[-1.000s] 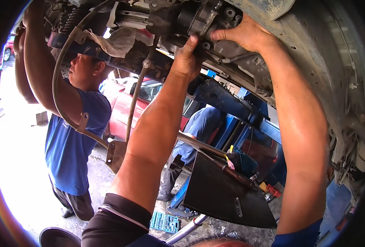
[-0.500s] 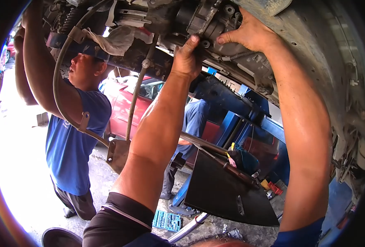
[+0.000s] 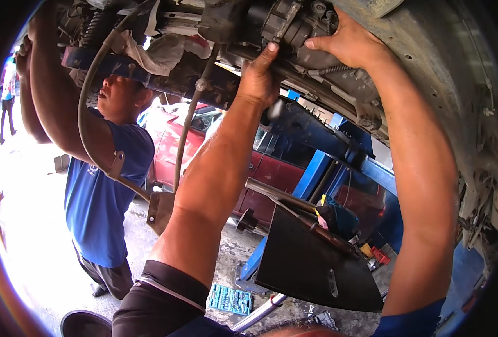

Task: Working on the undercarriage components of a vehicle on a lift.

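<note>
Dark metal housing (image 3: 291, 29) sits up in vehicle underside (image 3: 429, 73); likely heavy, stiff, maybe greasy; best cradled both sides. Left hand (image 3: 260, 77), right hand (image 3: 354, 46) at it, fingers hidden, can't tell grip.

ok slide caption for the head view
Left hand and right hand at a dark part under a vehicle, co-worker nearby.

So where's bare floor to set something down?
Bare floor shows between the co-worker's dark trousers and your left arm; another patch lies between that arm, the blue tool case and the blue strut. It's crowded overhead, where a dark housing and ribbed hose sit by your right hand.
</note>
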`<state>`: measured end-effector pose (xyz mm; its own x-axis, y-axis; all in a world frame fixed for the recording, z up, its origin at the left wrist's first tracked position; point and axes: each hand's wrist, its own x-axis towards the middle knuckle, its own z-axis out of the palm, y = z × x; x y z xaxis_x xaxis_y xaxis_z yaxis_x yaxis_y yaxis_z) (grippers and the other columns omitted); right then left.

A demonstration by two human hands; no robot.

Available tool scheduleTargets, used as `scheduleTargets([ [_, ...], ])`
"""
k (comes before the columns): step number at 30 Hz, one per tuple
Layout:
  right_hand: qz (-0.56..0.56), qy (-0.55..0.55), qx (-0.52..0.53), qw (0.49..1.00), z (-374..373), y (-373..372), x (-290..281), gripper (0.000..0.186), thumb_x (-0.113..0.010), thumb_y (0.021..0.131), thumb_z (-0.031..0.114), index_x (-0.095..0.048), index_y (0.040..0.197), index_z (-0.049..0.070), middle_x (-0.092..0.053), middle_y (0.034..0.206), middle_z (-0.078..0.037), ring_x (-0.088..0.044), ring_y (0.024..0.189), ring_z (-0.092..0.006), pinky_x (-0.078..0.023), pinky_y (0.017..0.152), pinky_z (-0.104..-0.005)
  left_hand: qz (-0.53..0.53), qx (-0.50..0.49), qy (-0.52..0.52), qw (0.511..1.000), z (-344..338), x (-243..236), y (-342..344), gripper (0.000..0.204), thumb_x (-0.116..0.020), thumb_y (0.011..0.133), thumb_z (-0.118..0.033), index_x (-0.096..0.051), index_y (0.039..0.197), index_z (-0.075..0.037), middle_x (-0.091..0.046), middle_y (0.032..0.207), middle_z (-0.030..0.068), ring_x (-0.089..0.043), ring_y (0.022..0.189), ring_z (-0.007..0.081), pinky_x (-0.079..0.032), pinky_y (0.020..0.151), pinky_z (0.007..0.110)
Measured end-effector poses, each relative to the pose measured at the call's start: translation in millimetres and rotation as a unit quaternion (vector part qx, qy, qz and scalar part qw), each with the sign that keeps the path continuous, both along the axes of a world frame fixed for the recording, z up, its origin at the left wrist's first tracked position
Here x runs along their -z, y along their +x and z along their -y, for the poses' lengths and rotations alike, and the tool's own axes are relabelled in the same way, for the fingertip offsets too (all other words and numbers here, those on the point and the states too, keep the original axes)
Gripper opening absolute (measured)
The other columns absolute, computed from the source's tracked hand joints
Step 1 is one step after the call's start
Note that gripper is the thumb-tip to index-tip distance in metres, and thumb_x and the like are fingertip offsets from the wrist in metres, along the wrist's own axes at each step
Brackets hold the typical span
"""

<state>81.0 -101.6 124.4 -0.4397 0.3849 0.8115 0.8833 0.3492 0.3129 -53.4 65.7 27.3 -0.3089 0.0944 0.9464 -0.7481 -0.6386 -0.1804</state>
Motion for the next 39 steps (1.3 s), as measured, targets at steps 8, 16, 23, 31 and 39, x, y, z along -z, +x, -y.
scheduleTargets([
  [8, 0.049, 0.19, -0.041, 0.98, -15.9, 5.8, 4.2, 0.1, -0.079, 0.069, 0.048, -0.032, 0.144, 0.002, -0.036, 0.146, -0.028, -0.033, 0.137, -0.0401, -0.027, 0.114, -0.0438, -0.029, 0.006, 0.01, 1.0, 4.8, 3.4, -2.7, 0.057, -0.072, 0.084, -0.035, -0.053, 0.128, -0.004, -0.058, 0.128, 0.0104, -0.052, 0.121, 0.0281, -0.036, 0.109, 0.045],
  [16, 0.009, 0.092, 0.0, 0.996, 1.0, 5.9, 6.1, 0.094, -0.078, 0.07, 0.046, -0.037, 0.141, 0.001, -0.036, 0.146, -0.028, -0.035, 0.136, -0.0393, -0.028, 0.114, -0.0434, -0.047, 0.02, -0.022, 0.998, 11.0, 7.0, -3.5, 0.054, -0.069, 0.086, -0.036, -0.054, 0.128, -0.005, -0.059, 0.127, 0.0104, -0.053, 0.121, 0.0286, -0.037, 0.107, 0.048],
  [23, 0.052, 0.192, -0.106, 0.974, -9.0, 15.0, 14.9, 0.095, -0.078, 0.073, 0.042, -0.032, 0.142, -0.003, -0.035, 0.146, -0.029, -0.033, 0.137, -0.0412, -0.028, 0.115, -0.043, -0.042, -0.051, -0.043, 0.997, 16.3, 10.1, -8.6, 0.057, -0.068, 0.086, -0.039, -0.053, 0.128, -0.003, -0.06, 0.125, 0.0105, -0.055, 0.118, 0.0288, -0.039, 0.105, 0.049],
  [31, 0.126, 0.273, -0.155, 0.941, -32.6, 58.4, 35.8, 0.082, -0.081, 0.071, 0.041, -0.047, 0.134, -0.001, -0.056, 0.128, -0.025, -0.051, 0.122, -0.0392, -0.041, 0.103, -0.0441, -0.015, -0.095, -0.088, 0.991, 33.4, 17.5, -9.2, 0.057, -0.071, 0.084, -0.041, -0.055, 0.123, -0.004, -0.062, 0.118, 0.01, -0.058, 0.113, 0.0284, -0.045, 0.1, 0.05],
  [39, -0.002, 0.261, -0.368, 0.892, -87.0, 196.3, 103.4, 0.027, -0.073, 0.082, 0.02, -0.054, 0.083, 0.001, -0.059, 0.084, -0.011, -0.056, 0.072, -0.0235, -0.046, 0.067, -0.0352, -0.007, -0.099, -0.121, 0.988, 43.6, 17.8, -0.1, 0.053, -0.069, 0.086, -0.043, -0.056, 0.123, -0.008, -0.061, 0.118, 0.0096, -0.057, 0.112, 0.0286, -0.043, 0.099, 0.051],
])
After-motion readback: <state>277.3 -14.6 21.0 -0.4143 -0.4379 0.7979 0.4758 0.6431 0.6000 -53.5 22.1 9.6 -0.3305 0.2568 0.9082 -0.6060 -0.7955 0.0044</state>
